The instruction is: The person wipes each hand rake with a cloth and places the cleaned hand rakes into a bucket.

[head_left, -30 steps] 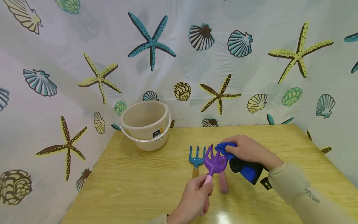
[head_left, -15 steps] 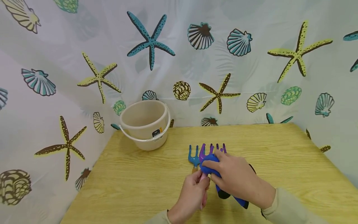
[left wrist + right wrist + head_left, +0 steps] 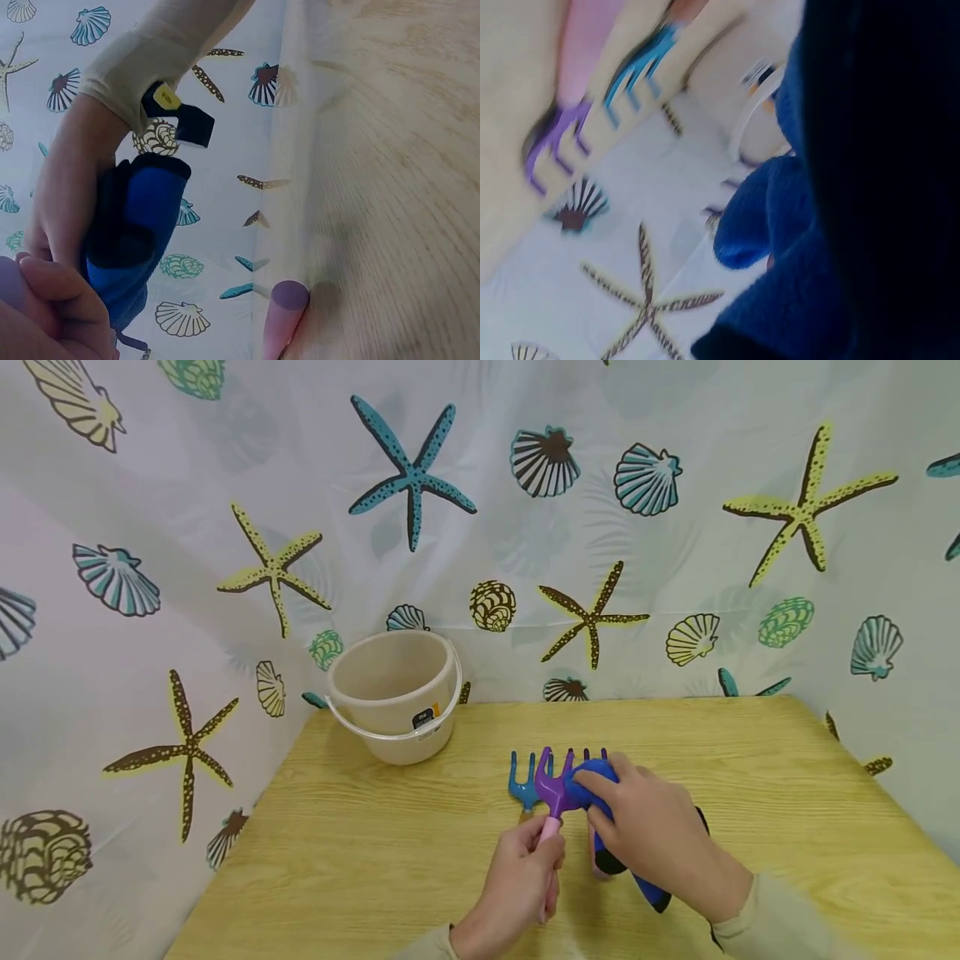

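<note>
white curtain (image 3: 465,435): printed with starfish and shells; forms the rear and both sides of the setting.

yellow wood-grain table (image 3: 337,852): carries the bucket and two lying forks.

cream bucket (image 3: 375,717): upright at the rear left of the table; its white handle (image 3: 401,737) lies down across the front, beside a dark label (image 3: 423,720).

left hand (image 3: 513,877): raised over the table near the lower centre; thumb and bent fingers pinch the pink grip (image 3: 551,828) of the purple hand fork.

blue fork (image 3: 525,790): lies on the table behind the held fork, tines pointing away from the person; its wooden grip is partly hidden.

purple hand fork (image 3: 553,789): held above the table between the two hands, tines away from the person; cloth covers the right part of its head.

blue cloth (image 3: 592,777): black-edged, bunched against the purple head, with loose ends hanging below the right hand.

second purple fork (image 3: 579,82): pink-handled, lying just beside the blue fork; in the head view mostly hidden by the cloth.

right hand (image 3: 656,827): fingers curled over the cloth, gripping it; the exact thumb contact cannot be told.

beige sleeve (image 3: 780,914): covers the right forearm; a dark strap (image 3: 196,126) with a yellow patch hangs at its cuff.
</note>
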The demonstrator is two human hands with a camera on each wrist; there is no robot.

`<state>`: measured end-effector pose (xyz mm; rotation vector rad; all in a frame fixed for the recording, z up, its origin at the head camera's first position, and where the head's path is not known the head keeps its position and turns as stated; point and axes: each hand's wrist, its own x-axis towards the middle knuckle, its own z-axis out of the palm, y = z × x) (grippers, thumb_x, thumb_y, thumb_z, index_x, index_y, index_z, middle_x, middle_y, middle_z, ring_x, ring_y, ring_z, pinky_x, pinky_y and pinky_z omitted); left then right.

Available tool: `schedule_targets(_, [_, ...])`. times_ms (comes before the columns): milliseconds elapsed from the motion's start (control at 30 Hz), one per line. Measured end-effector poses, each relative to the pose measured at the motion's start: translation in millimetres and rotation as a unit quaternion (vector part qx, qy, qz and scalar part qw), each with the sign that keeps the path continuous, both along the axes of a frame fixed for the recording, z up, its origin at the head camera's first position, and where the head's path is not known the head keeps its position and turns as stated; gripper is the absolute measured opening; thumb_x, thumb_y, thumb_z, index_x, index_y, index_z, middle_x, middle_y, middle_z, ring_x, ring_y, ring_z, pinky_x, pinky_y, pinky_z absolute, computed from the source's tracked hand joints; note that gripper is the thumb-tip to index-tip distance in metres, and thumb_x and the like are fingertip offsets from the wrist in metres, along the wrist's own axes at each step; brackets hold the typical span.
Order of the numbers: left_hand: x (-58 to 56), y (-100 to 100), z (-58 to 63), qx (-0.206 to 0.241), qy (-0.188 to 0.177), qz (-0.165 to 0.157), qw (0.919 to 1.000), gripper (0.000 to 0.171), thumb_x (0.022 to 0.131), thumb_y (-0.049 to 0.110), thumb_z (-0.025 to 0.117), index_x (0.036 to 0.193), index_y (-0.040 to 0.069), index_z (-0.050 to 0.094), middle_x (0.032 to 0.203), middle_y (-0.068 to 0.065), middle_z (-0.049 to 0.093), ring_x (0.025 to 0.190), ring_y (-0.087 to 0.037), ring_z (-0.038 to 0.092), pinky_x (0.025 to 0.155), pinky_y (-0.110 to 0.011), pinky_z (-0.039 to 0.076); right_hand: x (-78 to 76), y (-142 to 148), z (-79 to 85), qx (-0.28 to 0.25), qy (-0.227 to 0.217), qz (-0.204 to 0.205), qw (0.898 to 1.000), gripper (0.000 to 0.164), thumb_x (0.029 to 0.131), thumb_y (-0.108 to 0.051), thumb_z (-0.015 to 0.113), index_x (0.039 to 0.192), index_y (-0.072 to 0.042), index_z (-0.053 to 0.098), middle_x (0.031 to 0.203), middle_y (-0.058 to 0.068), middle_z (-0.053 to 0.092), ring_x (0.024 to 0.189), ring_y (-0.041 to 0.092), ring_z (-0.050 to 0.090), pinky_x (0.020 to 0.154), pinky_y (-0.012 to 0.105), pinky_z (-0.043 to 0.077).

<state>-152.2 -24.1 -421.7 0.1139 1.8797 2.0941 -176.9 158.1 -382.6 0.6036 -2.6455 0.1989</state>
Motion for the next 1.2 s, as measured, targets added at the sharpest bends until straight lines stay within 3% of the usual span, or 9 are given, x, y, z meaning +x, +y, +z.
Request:
schedule_targets(133, [-5.7, -0.8, -1.6, -0.021, 0.035, -0.002, 0.9992, 0.017, 0.104, 0.016, 0.048, 0.099, 0.003, 0.057, 0.056, 0.001, 0.046, 0.037, -0.011, 0.039, 0.035, -0.022, 0.034, 10.7, -11.9, -4.1, -0.005, 0.007, 0.044, 0.999, 0.032, 0.086, -0.030, 0.077, 0.117, -0.026, 0.073, 0.115, 0.016, 0.069, 0.077, 0.023, 0.071, 0.042, 0.020, 0.044])
schedule_targets(233, [-6.8, -2.1, -1.6, -0.035, 0.056, -0.009, 0.9978, 0.018, 0.104, 0.017, 0.048, 0.096, 0.004, 0.057, 0.052, 0.001, 0.043, 0.036, -0.011, 0.039, 0.035, -0.022, 0.034, 9.7, -17.2, -3.4, 0.000, 0.033, 0.051, 0.998, 0.033, 0.085, -0.029, 0.078, 0.118, -0.027, 0.073, 0.113, 0.015, 0.068, 0.077, 0.024, 0.071, 0.040, 0.020, 0.043])
schedule_targets(400, [-0.5, -3.7, 0.1, -0.043, 0.042, -0.019, 0.9980, 0.025, 0.102, 0.016, 0.052, 0.123, 0.003, 0.059, 0.065, 0.000, 0.048, 0.039, -0.010, 0.039, 0.036, -0.021, 0.033, -8.0, -18.9, 10.4, 0.023, 0.051, 0.022, 0.998, 0.030, 0.085, -0.027, 0.078, 0.115, -0.024, 0.074, 0.105, 0.017, 0.066, 0.073, 0.028, 0.070, 0.040, 0.031, 0.050])
schedule_targets(567, [5.3, -4.8, 1.2, -0.043, 0.030, -0.028, 0.9982, 0.037, 0.102, 0.016, 0.053, 0.136, 0.003, 0.054, 0.078, -0.001, 0.052, 0.043, -0.009, 0.040, 0.038, -0.021, 0.033, -30.4, -14.9, 24.0, 0.047, 0.002, -0.023, 0.999, 0.028, 0.087, -0.026, 0.075, 0.115, -0.022, 0.076, 0.098, 0.015, 0.065, 0.058, 0.021, 0.058, 0.038, 0.031, 0.046])
schedule_targets(733, [0.4, -13.1, 2.7, -0.056, 0.026, -0.018, 0.9979, 0.042, 0.100, 0.018, 0.058, 0.139, 0.003, 0.053, 0.078, -0.002, 0.054, 0.043, -0.009, 0.041, 0.037, -0.020, 0.033, -41.7, -7.3, 28.4, 0.021, -0.046, -0.031, 0.998, 0.031, 0.093, -0.028, 0.067, 0.124, -0.024, 0.071, 0.101, 0.014, 0.061, 0.054, 0.016, 0.048, 0.038, 0.026, 0.037])
schedule_targets(933, [-16.1, -36.3, 20.9, -0.092, 0.065, 0.035, 0.9931, 0.049, 0.092, 0.013, 0.065, 0.139, 0.008, 0.050, 0.081, -0.009, 0.062, 0.043, -0.010, 0.047, 0.036, -0.019, 0.038, -29.7, 7.3, 37.9, -0.054, -0.021, -0.016, 0.998, 0.034, 0.096, -0.028, 0.061, 0.129, -0.027, 0.067, 0.096, 0.011, 0.056, 0.050, 0.013, 0.044, 0.038, 0.023, 0.034])
schedule_targets(1200, [-65.5, -88.8, 63.7, -0.159, 0.130, 0.086, 0.9748, 0.034, 0.091, 0.011, 0.064, 0.124, 0.005, 0.056, 0.085, -0.015, 0.070, 0.045, -0.015, 0.053, 0.038, -0.021, 0.039, -7.1, 17.7, 31.1, -0.061, -0.037, 0.013, 0.997, 0.035, 0.095, -0.026, 0.063, 0.129, -0.030, 0.067, 0.095, 0.006, 0.056, 0.053, 0.009, 0.042, 0.041, 0.022, 0.034])
